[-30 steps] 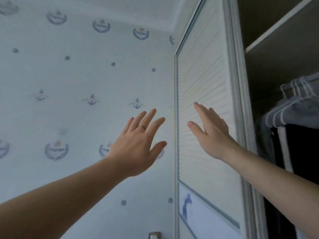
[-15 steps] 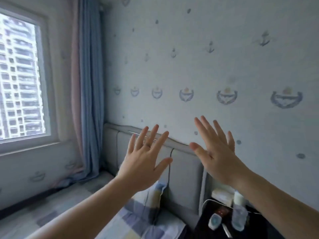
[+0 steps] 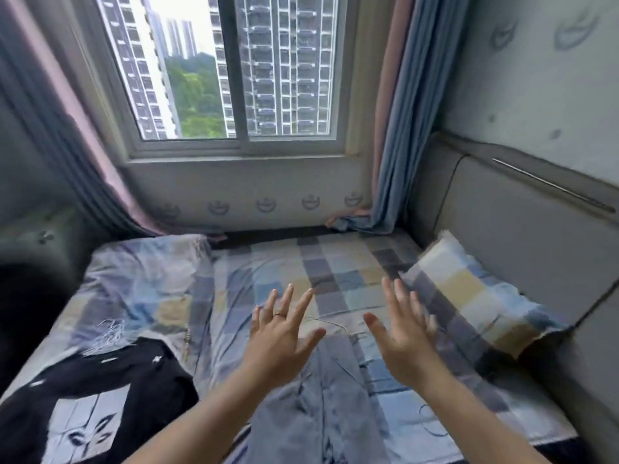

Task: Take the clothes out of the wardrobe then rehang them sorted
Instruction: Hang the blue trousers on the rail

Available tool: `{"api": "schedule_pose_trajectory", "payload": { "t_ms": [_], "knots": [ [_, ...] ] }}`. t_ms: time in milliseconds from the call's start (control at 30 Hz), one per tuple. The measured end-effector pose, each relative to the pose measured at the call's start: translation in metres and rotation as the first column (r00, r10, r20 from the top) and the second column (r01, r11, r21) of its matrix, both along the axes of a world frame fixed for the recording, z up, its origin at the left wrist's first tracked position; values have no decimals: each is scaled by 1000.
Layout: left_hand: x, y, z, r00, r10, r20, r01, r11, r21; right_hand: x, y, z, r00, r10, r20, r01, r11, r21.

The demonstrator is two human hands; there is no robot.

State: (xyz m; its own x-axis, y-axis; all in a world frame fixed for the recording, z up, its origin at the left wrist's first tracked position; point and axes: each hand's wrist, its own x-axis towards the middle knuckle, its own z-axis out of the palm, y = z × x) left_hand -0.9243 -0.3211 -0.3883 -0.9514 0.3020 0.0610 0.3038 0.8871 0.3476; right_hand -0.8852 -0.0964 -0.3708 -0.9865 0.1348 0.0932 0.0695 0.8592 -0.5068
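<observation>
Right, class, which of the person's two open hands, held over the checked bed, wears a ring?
The left hand: a thin ring circles one of its middle fingers. The right hand shows no ring, though its fingers are blurred.

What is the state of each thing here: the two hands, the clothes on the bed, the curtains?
left hand: open, fingers spread, empty
right hand: open, empty
black garment: lying flat on bed
blue-grey garment: lying on bed, creased
curtains: drawn aside
</observation>
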Motion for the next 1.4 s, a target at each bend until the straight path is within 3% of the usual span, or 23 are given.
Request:
{"api": "schedule_pose_trajectory", "payload": {
  "t_ms": [367,633,800,1067,1300,1400],
  "knots": [
    [-126,-14,-101,899,308,311,-321,947,-11,-152,39,-96,926,81,369,-66,996,-55],
    [-197,-23,-173,791,348,504,-394,919,-16,-229,48,-164,822,60,566,-45,998,-41],
    [-245,-31,-247,722,329,608,-444,895,43,-267,42,-243,740,-31,672,12,999,33],
    [-299,-39,-424,628,343,699,-501,865,25,-320,39,-431,656,-131,744,46,990,133],
    [-343,-39,-564,628,341,700,-487,873,11,-374,60,-574,686,-110,720,-87,969,231],
    [-372,-38,-605,624,335,706,-545,834,86,-410,73,-619,725,-133,676,-67,963,261]
  ]
}}
